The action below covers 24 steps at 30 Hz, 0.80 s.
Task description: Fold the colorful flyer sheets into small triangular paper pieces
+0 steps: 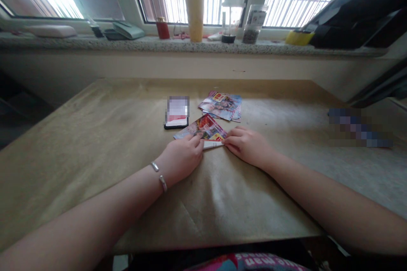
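Observation:
A colourful printed paper sheet (206, 129) lies on the brown paper-covered table (95, 135), with its near edge folded up white. My left hand (182, 157), with a silver bracelet on the wrist, has its fingers curled and pressed on the sheet's left near edge. My right hand (246, 145) pinches the folded white edge from the right with its fingers together. Both hands rest on the table and touch the sheet.
A small stack of similar colourful sheets (221, 106) lies just beyond. A phone (177, 113) lies left of it. The windowsill behind holds a tall drink cup (193, 4), a red can (163, 29), jars and a black bag (356, 17).

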Available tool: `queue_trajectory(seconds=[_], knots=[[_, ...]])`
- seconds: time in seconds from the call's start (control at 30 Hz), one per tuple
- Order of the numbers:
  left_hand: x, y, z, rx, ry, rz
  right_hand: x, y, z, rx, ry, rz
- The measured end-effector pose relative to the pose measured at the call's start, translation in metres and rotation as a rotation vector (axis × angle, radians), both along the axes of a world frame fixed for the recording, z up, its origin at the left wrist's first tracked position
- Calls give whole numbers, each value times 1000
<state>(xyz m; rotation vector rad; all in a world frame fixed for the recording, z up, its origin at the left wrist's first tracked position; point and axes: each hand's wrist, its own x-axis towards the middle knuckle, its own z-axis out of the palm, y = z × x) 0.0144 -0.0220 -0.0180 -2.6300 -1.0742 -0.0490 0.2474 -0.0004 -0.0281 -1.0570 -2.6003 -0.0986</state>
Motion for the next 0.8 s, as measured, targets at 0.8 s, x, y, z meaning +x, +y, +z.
queue_trajectory(seconds=[0.8], knots=[[-1, 4, -3, -36, -68, -2, 6, -3, 4, -1, -117, -53]])
